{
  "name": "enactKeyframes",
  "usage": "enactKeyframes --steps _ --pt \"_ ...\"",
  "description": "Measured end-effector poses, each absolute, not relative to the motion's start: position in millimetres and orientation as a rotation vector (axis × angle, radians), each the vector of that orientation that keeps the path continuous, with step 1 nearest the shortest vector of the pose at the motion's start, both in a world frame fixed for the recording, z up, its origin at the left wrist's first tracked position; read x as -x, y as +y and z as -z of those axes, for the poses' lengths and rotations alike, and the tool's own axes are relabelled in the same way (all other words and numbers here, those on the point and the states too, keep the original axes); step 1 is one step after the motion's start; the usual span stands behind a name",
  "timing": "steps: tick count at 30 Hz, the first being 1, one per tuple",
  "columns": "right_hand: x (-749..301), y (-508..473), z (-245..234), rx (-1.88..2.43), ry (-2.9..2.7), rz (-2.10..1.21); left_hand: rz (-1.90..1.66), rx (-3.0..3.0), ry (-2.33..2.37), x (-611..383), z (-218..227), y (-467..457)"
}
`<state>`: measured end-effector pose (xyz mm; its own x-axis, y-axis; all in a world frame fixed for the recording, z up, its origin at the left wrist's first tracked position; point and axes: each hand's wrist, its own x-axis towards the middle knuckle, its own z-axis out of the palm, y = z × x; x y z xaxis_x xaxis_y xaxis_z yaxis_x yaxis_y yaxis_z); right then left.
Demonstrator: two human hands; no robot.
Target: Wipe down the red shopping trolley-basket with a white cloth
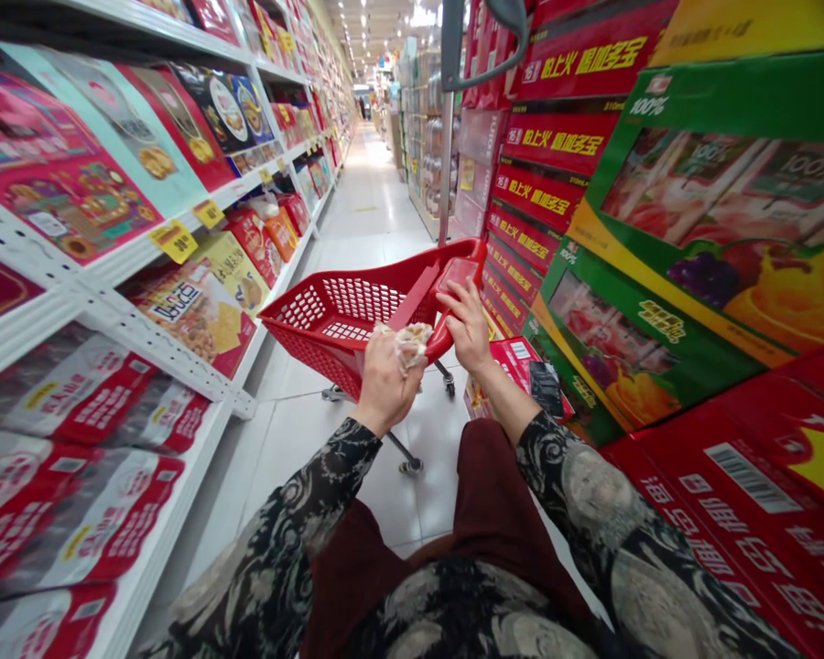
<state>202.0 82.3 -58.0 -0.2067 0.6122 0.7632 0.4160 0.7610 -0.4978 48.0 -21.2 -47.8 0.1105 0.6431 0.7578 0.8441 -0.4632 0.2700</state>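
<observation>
A small red plastic shopping cart with a perforated basket stands in front of me on thin legs with casters. Nothing lies in the part of its basket I can see. My left hand is closed around a crumpled whitish cloth and is at the near side of the cart, by its handle. On the right, my right hand grips the cart's red handle, its fingers curled over the top. The left hand's fingertips are partly hidden by the cloth.
White shelves with boxed and bagged goods line my left. Stacked red drink cartons and green juice boxes rise close on my right. A grey metal post stands behind the cart. The tiled aisle runs straight ahead.
</observation>
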Motion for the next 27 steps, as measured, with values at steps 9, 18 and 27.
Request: enactKeyframes --steps 9,18,27 --pt "-204 46 35 0.926 -1.808 -0.244 1.251 2.181 -1.366 -26 67 -7" --pt "-195 23 41 0.965 -2.059 -0.038 1.261 2.134 -1.459 -24 72 0" --pt "-195 24 38 1.126 -1.996 0.069 1.240 2.082 -1.688 -5 80 0"
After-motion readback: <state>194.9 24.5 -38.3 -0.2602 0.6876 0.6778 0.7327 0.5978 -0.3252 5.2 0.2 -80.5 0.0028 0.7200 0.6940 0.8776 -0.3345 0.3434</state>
